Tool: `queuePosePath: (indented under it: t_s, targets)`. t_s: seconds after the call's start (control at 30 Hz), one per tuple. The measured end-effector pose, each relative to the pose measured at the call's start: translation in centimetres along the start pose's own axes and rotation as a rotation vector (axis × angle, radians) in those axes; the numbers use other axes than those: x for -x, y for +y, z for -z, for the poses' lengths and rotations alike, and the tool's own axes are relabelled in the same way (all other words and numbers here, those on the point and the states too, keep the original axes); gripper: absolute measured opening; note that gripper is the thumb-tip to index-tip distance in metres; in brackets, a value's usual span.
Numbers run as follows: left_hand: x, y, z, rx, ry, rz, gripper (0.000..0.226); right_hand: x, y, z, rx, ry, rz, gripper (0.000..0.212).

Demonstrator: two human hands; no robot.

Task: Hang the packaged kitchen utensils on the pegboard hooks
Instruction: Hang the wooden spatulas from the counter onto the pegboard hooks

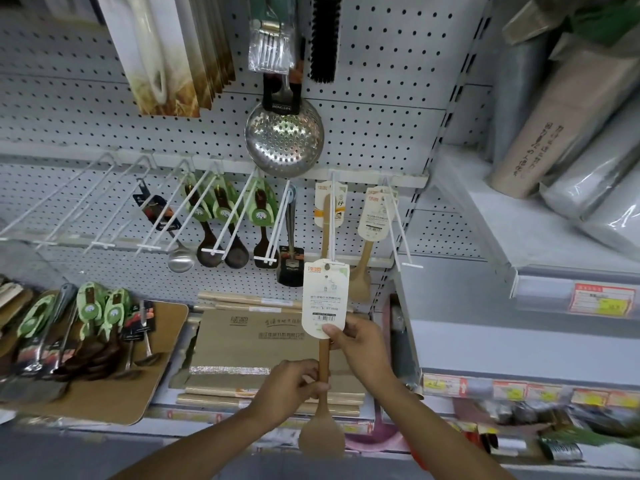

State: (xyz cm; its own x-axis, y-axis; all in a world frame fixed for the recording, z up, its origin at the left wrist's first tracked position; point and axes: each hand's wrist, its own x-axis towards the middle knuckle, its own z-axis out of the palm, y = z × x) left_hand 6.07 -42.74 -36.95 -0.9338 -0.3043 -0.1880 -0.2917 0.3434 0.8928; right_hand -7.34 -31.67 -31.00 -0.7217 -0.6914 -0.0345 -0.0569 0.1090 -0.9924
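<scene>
A wooden spoon (323, 365) with a white card label (324, 297) hangs upright in front of me, the label's top at the tip of a white pegboard hook (333, 220). My left hand (289, 388) grips the spoon's handle just above the bowl. My right hand (360, 344) pinches the lower edge of the label. Two more carded wooden spoons (372, 216) hang on the hooks behind. Packaged green-carded ladles (100, 310) lie in a pile on a board at the lower left.
White hooks (104, 202) jut out from the pegboard (381, 81) on the left, some bare, some with dark ladles (235, 216). A steel skimmer (284, 138) hangs above. Cardboard boxes (249, 341) lie on the shelf below. A shelf (519, 244) with wrapped rolls projects at the right.
</scene>
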Motion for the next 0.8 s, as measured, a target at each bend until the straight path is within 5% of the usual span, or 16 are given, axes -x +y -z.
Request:
queuePosePath:
  t_s: [0.6,0.73,0.8]
  targets:
    - [-4.3,-2.1,1.6,-0.079,0.099,0.100,0.003,-5.8,0.7,-1.2,-0.029,0.080,-0.068,0.021]
    - [-6.8,-1.2,2.3,-0.112,0.157,0.123,0.028,-8.8,-0.4,-0.8,0.026,0.086,-0.068,0.022]
    - [-8.2,-0.9,2.6,-0.108,0.168,0.134,0.021,-10.4,-0.8,-0.6,0.069,0.120,-0.078,0.022]
